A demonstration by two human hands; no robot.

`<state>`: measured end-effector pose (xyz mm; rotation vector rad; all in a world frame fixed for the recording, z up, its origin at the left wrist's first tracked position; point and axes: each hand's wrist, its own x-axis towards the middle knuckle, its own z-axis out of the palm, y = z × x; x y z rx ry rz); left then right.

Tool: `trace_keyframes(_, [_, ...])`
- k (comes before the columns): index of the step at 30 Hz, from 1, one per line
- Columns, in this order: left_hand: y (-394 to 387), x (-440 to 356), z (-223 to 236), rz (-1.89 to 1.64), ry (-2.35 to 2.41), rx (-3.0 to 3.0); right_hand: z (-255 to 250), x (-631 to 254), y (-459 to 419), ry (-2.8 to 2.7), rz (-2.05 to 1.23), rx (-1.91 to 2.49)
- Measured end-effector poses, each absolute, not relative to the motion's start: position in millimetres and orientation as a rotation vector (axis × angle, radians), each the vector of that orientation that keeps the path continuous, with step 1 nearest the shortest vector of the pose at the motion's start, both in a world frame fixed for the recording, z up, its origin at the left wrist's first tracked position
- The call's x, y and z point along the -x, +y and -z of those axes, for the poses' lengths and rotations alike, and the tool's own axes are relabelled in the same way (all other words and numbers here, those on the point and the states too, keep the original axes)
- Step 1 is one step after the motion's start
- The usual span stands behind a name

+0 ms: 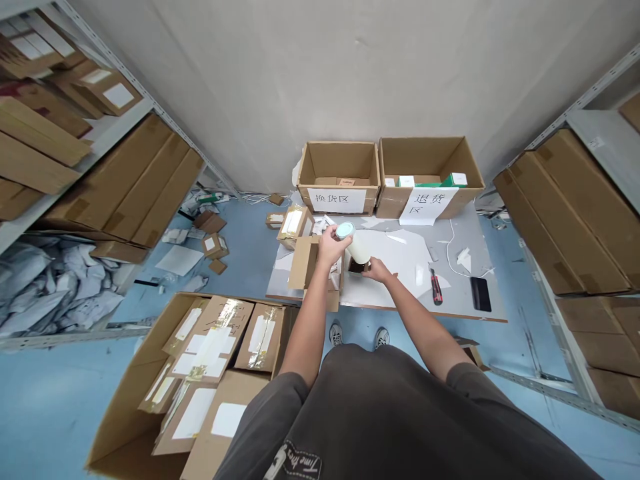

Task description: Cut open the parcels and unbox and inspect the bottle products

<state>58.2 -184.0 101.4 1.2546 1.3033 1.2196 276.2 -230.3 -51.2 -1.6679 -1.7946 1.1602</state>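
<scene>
A cream cylindrical container [360,251] with a pale teal lid [345,231] is tilted above the table. My left hand [330,248] is closed around its upper end, close to the lid. At its lower end, my right hand [379,271] has its fingers curled against a small brown box [355,267] with a dark inside. Whether those fingers also touch the container is hard to make out. Left of the container, an open cardboard box [301,263] with its flaps out sits partly behind my left forearm.
Two labelled cardboard bins, left [337,200] and right [420,200], line the table's back. A red-and-black utility knife [437,288] and a black phone [481,294] lie right. A large carton [125,413] of parcels stands front left; loaded shelves flank both sides.
</scene>
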Motion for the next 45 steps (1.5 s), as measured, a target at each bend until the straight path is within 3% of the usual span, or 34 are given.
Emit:
trace_keyframes(15, [-180, -58, -91, -1.223, 1.288, -1.257, 82, -285, -222, -1.779, -1.183, 1.554])
trace_keyframes(33, [-177, -66, -101, -1.220, 1.276, -1.240, 77, -285, -230, -1.796, -1.178, 1.672])
trace_keyframes(39, [-175, -67, -104, -1.188, 1.288, -1.283, 59, -296, -234, -1.668, -1.176, 1.572])
trace_keyframes(45, [-171, -74, -120, -1.103, 1.110, -1.449, 9, -308, -247, -1.488, -1.266, 1.388])
